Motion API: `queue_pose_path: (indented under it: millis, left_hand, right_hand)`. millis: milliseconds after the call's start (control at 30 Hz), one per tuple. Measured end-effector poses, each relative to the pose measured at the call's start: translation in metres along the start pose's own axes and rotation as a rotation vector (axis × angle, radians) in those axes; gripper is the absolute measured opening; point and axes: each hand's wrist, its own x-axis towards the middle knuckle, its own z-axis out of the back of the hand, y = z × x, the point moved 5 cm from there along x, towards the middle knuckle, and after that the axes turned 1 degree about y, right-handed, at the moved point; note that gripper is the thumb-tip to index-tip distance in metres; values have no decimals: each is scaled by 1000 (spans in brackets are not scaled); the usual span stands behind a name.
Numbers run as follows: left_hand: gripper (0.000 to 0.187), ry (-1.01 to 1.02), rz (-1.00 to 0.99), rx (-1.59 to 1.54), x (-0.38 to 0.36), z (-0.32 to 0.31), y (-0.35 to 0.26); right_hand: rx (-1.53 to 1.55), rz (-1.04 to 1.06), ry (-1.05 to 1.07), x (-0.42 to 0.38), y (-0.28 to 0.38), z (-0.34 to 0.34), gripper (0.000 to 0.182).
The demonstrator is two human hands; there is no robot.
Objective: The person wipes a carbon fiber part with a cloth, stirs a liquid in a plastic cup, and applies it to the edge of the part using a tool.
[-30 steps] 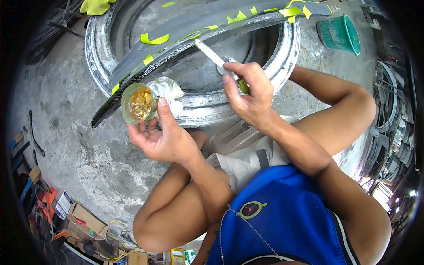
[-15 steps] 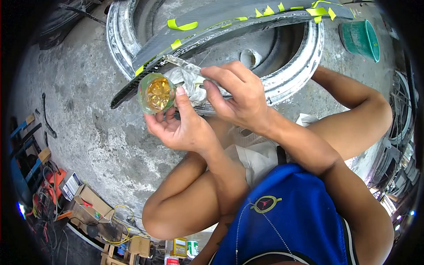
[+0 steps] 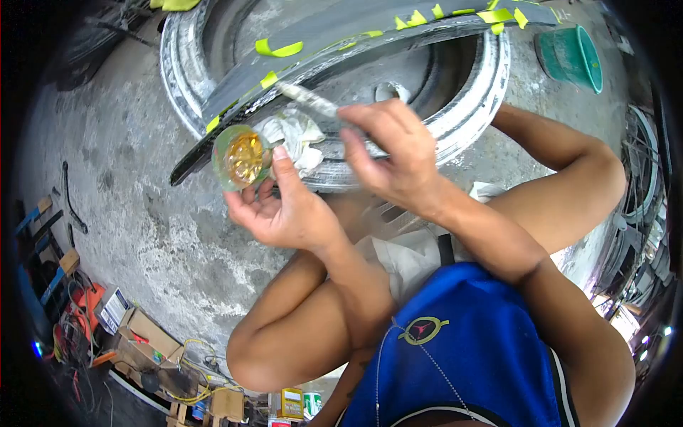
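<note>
My left hand (image 3: pixel 284 213) is closed around a clear cup (image 3: pixel 242 157) of amber liquid, tilted so that its open top faces me. Between the thumb and fingers of my right hand (image 3: pixel 398 153) is a pale, whitish stick-like tool (image 3: pixel 307 98); blur hides its exact kind. Its far end points at the lower edge of a long dark panel (image 3: pixel 320 43) with bright yellow-green tape (image 3: pixel 279 48) along it. Crumpled white cloth (image 3: pixel 292 136) lies just beyond the cup, at the near side of a whitened tire (image 3: pixel 469 117) that supports the panel.
A green bucket (image 3: pixel 569 58) stands at the far right. Opened cardboard boxes (image 3: pixel 149 334), cables and cans (image 3: pixel 290 403) crowd the lower left. My bent legs (image 3: pixel 292 327) flank the work on the stained concrete floor (image 3: pixel 171 235).
The view has shifted slightly, so the panel and tire sit further left and up. My right hand has drawn the tool a little away from the cup, which my left hand keeps holding.
</note>
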Motion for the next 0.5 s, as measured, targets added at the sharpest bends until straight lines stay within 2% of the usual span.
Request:
queue_pose_path:
  millis: [100,500]
  left_hand:
    - [71,-23,90,-42,-1,-1,0]
    - [72,-29,62,17,-4,-3,-6]
  right_hand:
    - [10,-13,-12,-2,-3,-6,28]
    - [-174,-65,-58,-7,-38,47,28]
